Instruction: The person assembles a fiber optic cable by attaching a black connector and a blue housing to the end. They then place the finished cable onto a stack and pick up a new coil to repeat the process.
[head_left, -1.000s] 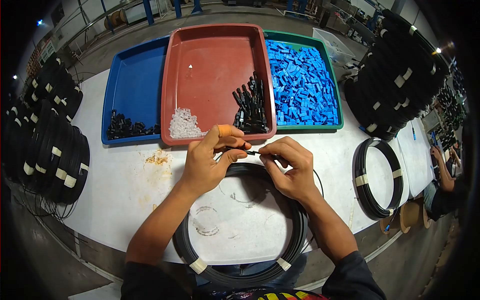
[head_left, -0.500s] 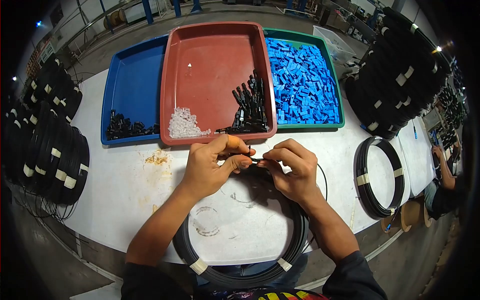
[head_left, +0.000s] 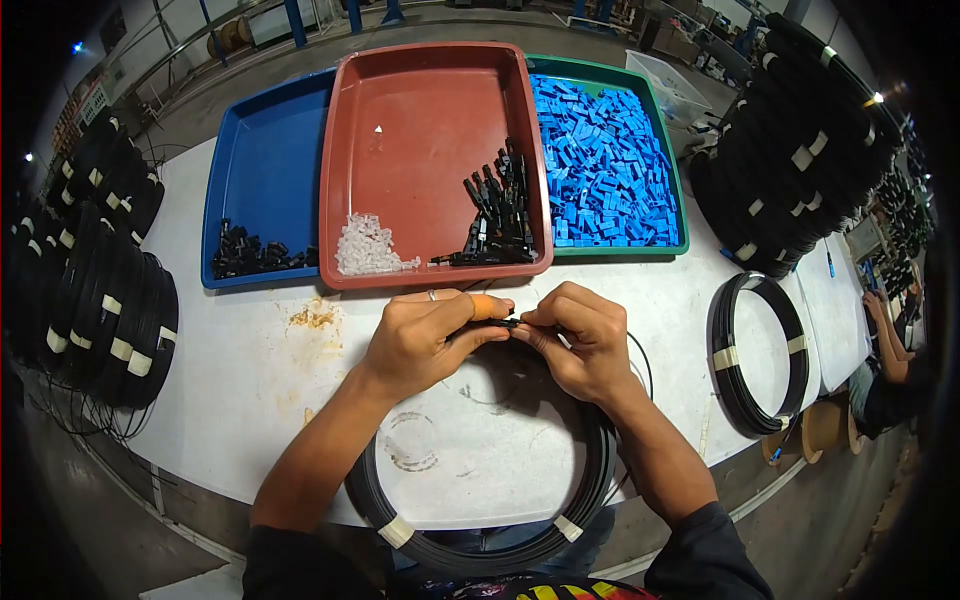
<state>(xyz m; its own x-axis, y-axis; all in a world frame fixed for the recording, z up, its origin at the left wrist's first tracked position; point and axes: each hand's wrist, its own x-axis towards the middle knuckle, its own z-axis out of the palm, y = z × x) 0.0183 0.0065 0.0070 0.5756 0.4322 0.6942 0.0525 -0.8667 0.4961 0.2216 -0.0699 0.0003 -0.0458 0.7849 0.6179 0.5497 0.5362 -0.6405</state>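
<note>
In front of the red tray, my left hand (head_left: 420, 335) pinches a small black connector (head_left: 508, 322) between thumb and forefinger; the forefinger wears an orange cover. Right beside it, my right hand (head_left: 582, 335) is closed, thumb and fingertips gripping a thin black cable where it meets the connector. The fingers hide most of that joint. From behind the right hand the cable (head_left: 651, 370) curves down toward a large black cable coil (head_left: 595, 470), bound with pale tape, that lies beneath my forearms and overhangs the table's front edge.
The red tray (head_left: 430, 60) holds clear plastic pieces and black connectors. Flanking it are a blue tray (head_left: 265, 130) with black parts and a green tray (head_left: 684, 215) of blue clips. Cable coils stack left (head_left: 100, 310) and right (head_left: 790, 160); a single coil (head_left: 724, 360) lies right. Another person (head_left: 885, 340) works far right.
My left fingers have straightened and moved slightly right, with thumb and forefinger now closed along the connector. My right hand has shifted only a little, still gripping the cable.
</note>
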